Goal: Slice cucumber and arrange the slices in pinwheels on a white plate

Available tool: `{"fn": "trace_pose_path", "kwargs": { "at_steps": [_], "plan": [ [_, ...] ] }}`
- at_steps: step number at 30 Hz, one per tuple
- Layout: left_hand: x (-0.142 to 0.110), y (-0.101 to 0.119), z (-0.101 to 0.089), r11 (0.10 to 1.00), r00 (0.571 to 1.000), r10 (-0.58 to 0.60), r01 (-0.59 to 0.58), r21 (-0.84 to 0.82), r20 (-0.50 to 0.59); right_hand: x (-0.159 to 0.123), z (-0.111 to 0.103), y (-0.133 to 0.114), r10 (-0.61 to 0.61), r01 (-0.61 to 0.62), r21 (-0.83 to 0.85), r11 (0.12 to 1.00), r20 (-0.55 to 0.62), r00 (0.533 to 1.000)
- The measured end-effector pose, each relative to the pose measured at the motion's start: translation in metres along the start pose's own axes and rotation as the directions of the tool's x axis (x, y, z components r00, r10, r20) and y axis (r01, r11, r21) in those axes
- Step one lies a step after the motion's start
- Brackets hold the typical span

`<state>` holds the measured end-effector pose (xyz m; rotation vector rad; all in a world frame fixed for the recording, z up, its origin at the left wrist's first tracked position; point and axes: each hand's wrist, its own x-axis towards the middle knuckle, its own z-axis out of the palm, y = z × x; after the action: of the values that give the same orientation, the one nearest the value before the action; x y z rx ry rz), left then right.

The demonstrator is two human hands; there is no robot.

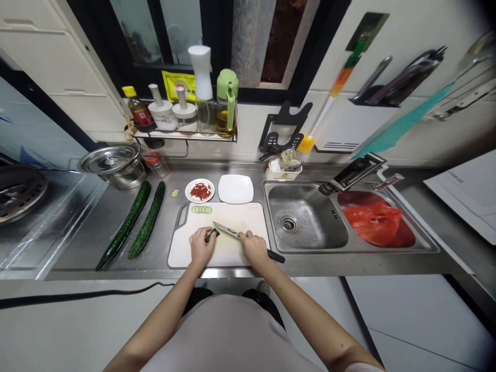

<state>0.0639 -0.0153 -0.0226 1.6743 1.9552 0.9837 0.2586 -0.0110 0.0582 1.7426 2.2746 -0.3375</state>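
Observation:
On a white cutting board, my left hand is closed on a short dark green cucumber piece. My right hand grips a kitchen knife; its black handle sticks out past the palm and its blade points left, the tip close to the cucumber piece. Several thin cucumber slices lie overlapped in a row near the board's top left. Beyond the board, a small white plate bears chopped red bits. Beside it sits an empty white square plate.
Two whole cucumbers lie left of the board, near a cucumber end and a lidded steel pot. A sink adjoins the board's right side; a red plastic bag fills the second basin. A condiment shelf hangs behind.

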Motion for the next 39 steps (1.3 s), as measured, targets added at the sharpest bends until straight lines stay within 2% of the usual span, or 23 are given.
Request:
{"fn": "trace_pose_path", "kwargs": {
  "at_steps": [4, 5, 7, 10, 12, 14, 16, 20, 24, 27, 30, 34, 39],
  "plan": [
    [0.009, -0.001, -0.008, 0.966, 0.967, -0.200, 0.168, -0.197, -0.156, -0.002, 0.008, 0.001, -0.002, -0.004, -0.035, 0.999, -0.144, 0.990],
    [0.013, 0.000, -0.012, 0.959, 0.959, -0.222, 0.181, -0.220, -0.176, -0.002, 0.010, 0.001, -0.009, 0.002, -0.038, 0.999, -0.178, 0.984],
    [0.022, 0.005, -0.018, 0.966, 0.970, -0.187, 0.152, -0.208, -0.156, -0.002, 0.016, 0.003, -0.033, 0.022, -0.046, 0.999, -0.250, 0.968],
    [0.035, 0.018, -0.026, 0.994, 0.999, -0.003, 0.006, -0.108, 0.034, 0.000, 0.021, 0.004, -0.073, 0.054, -0.063, 0.997, -0.354, 0.933],
    [0.040, 0.030, -0.029, 0.995, 0.974, 0.099, -0.095, -0.032, 0.205, 0.001, 0.023, 0.005, -0.097, 0.072, -0.076, 0.995, -0.405, 0.909],
    [0.042, 0.040, -0.031, 0.987, 0.934, 0.136, -0.157, 0.037, 0.331, 0.001, 0.022, 0.005, -0.121, 0.091, -0.090, 0.992, -0.439, 0.890],
    [0.043, 0.049, -0.032, 0.980, 0.907, 0.135, -0.183, 0.083, 0.400, 0.001, 0.021, 0.005, -0.143, 0.108, -0.102, 0.989, -0.455, 0.879],
    [0.044, 0.055, -0.033, 0.981, 0.889, 0.133, -0.181, 0.067, 0.439, -0.001, 0.021, 0.005, -0.161, 0.124, -0.110, 0.986, -0.445, 0.881],
    [0.042, 0.049, -0.025, 0.995, 0.904, 0.098, -0.076, -0.068, 0.416, -0.003, 0.023, 0.005, -0.152, 0.129, -0.087, 0.988, -0.389, 0.908],
    [0.042, 0.036, -0.014, 0.978, 0.930, -0.016, 0.090, -0.187, 0.368, -0.006, 0.024, 0.007, -0.133, 0.120, -0.059, 0.991, -0.326, 0.936],
    [0.047, 0.019, -0.005, 0.950, 0.958, -0.135, 0.198, -0.242, 0.252, -0.009, 0.025, 0.012, -0.107, 0.101, -0.037, 0.994, -0.284, 0.953],
    [0.062, 0.001, -0.002, 0.939, 0.957, -0.273, 0.288, -0.185, 0.102, -0.013, 0.027, 0.020, -0.078, 0.072, -0.031, 0.997, -0.285, 0.956],
    [0.083, -0.003, 0.001, 0.937, 0.941, -0.338, 0.338, -0.082, 0.024, -0.012, 0.030, 0.027, -0.046, 0.038, -0.033, 0.999, -0.290, 0.956]
  ]
}}
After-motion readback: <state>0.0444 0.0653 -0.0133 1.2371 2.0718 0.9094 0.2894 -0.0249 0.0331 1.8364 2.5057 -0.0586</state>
